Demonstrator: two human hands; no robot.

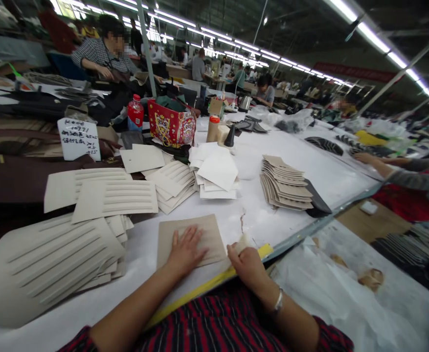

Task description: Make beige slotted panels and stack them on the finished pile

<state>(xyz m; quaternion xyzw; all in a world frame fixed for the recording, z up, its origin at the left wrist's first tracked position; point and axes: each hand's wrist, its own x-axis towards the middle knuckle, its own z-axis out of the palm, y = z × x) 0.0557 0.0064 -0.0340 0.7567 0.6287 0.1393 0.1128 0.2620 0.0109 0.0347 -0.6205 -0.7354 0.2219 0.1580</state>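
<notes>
My left hand [188, 247] lies flat with spread fingers on a beige rectangular panel [211, 230] at the table's near edge. Just right of that panel, my right hand [249, 266] is closed around a small pale lump [242, 242], whose kind I cannot make out. Ribbed beige panels [126, 198] lie overlapped to the left, above a pile of larger ribbed panels [60, 264]. Beyond my hands sits a stack of white sheets [217, 171]. A fanned stack of beige pieces [283, 183] stands to the right.
At the back are a red bottle [135, 113], a red patterned box [172, 122], an orange-capped bottle [213, 128] and a black cone-tipped bottle [230, 137]. A handwritten card [78, 139] stands at left. Yellow tape [195, 293] runs along the near edge. Other people work around.
</notes>
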